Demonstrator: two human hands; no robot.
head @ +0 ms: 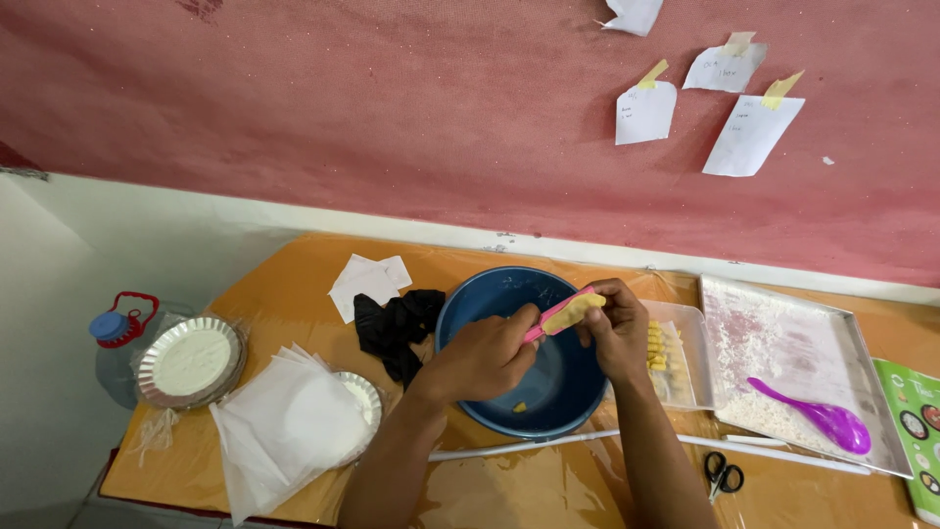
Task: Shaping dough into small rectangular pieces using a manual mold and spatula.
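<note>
Both hands pinched one piece of yellow dough over the blue basin, left hand closed on a pink tool against it, right hand steadying (crumbs likely dropped inside), floured tray at three o'clock.

Between the two hands sits a pale yellow strip of dough against a pink plastic scraper. Below the grip is a round dark blue plastic basin, left of it a crumpled black cloth, and right of it a glossy purple plastic spoon on a silver tray dusted white.
</note>
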